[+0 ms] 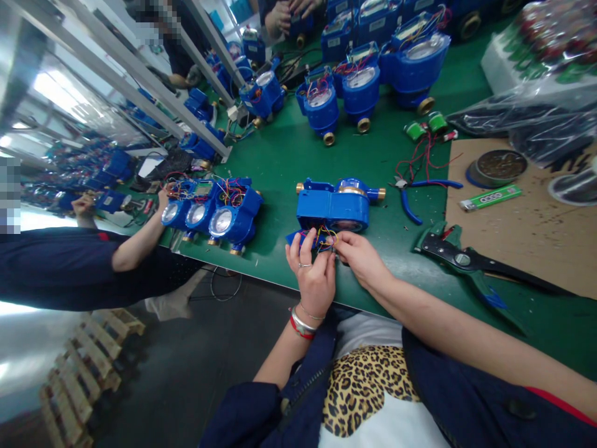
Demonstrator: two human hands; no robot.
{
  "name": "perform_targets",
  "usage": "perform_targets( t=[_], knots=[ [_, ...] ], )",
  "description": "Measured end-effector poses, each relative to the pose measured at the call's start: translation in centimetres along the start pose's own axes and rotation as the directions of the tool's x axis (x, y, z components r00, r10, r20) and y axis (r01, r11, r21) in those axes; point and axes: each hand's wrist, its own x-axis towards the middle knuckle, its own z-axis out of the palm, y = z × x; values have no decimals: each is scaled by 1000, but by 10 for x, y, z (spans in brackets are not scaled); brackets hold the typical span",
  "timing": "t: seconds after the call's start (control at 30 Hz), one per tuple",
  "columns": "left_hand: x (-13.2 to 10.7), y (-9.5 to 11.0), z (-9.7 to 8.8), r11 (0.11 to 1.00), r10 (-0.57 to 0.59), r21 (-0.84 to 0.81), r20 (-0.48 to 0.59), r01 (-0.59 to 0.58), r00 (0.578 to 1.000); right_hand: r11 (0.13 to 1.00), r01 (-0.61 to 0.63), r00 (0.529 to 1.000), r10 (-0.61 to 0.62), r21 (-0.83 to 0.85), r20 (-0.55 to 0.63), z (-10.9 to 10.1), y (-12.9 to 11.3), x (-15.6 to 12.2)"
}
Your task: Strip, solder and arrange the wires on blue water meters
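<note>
A blue water meter [326, 207] with brass pipe ends lies on its side at the table's front edge, before me. My left hand [311, 274] is closed around a small blue part [293, 238] with thin coloured wires, close against the meter's near side. My right hand [361, 256] pinches at the yellow and red wires [328, 235] beside it, fingertips almost meeting those of my left hand. Fingers hide most of the blue part and the wire ends. To the right lie blue-handled pliers [410, 205] and a green and black wire stripper [461, 258].
Several wired blue meters [221, 221] stand left, where a co-worker's hand [164, 196] touches them. More meters [359, 90] stand at the back. Green batteries [437, 122] with red leads, cardboard [536, 249], a round tin [497, 167] and a foam tray [504, 65] are right.
</note>
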Motion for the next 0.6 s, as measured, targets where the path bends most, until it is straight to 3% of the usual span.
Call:
perform_targets(
  t=[0.6],
  knots=[
    [-4, -3, 1, 999, -16, -30, -5, 16, 1000, 997, -48, 996, 44, 59, 82, -5, -1, -2]
  ],
)
